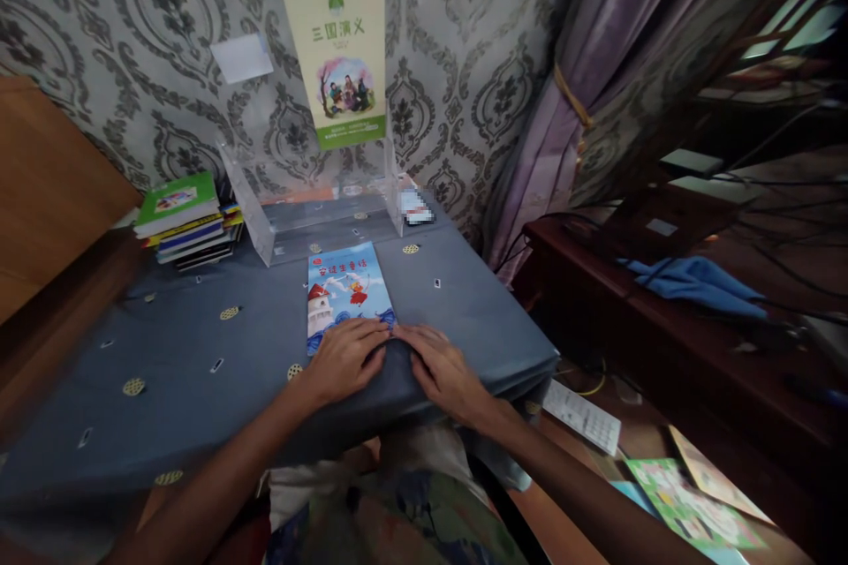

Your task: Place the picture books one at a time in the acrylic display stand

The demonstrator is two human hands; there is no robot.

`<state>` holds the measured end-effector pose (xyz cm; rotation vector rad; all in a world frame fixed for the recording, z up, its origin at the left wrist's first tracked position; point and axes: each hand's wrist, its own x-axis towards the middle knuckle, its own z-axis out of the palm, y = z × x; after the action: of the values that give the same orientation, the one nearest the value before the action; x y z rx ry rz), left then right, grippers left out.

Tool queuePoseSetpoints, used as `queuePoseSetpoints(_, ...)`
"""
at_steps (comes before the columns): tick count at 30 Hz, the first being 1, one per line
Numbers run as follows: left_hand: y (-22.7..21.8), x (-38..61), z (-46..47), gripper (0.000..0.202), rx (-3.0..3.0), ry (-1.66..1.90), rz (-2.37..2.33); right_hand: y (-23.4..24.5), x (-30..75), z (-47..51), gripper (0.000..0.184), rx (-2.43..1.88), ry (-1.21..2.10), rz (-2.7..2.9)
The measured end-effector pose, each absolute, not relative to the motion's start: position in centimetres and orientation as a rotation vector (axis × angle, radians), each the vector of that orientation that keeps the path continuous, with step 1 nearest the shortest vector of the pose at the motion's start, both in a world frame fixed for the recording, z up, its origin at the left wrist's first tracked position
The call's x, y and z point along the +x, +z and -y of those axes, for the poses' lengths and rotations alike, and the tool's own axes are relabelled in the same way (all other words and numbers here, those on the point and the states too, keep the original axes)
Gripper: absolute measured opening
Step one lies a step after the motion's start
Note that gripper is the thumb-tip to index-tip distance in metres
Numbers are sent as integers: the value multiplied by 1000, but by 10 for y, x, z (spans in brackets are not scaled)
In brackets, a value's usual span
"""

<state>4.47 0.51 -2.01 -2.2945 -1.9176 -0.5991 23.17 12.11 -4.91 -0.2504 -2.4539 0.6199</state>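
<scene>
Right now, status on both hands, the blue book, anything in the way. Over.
Left hand over near edge of blue book; right hand by its near right corner, contact unclear. Book shut, flat on table. Transparent stand just beyond.

The left forearm (229, 477) is slanting up from the lower left of the frame, bare to the hand, and the right forearm (563, 472) is slanting up from the lower right. Both are converging near the middle of the frame. The left wrist (308, 390) is lying nearly in line with its forearm, and so is the right wrist (488, 415). The left hand (348, 355) is resting back upward, its fingers lying close together and pointing right, its thumb bending below them. The right hand (442, 369) is mirroring it, fingers pointing to the upper left, thumb standing apart underneath. The fingertips are meeting or nearly meeting; contact is hard to tell.
</scene>
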Motion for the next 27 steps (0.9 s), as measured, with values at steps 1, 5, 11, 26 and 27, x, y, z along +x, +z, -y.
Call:
queuePoseSetpoints(1,-19,43,-8,30,-2293,-598,1933,-49,231,-121,55,-241,600,2454)
queuePoseSetpoints(5,-19,32,-28,35,-2256,-490,1957,-49,229,-119,48,-201,534,2462)
queuePoseSetpoints(11,-24,-4,-84,41,-2127,-297,2082,-46,231,-117,43,-204,475,2474)
queuePoseSetpoints(26,-21,-49,-135,57,-2130,-177,2228,-38,231,-112,43,-282,377,2590)
queuePoseSetpoints(27,-19,-50,-136,59,-2141,-161,2237,-38,230,-111,44,-305,352,2611)
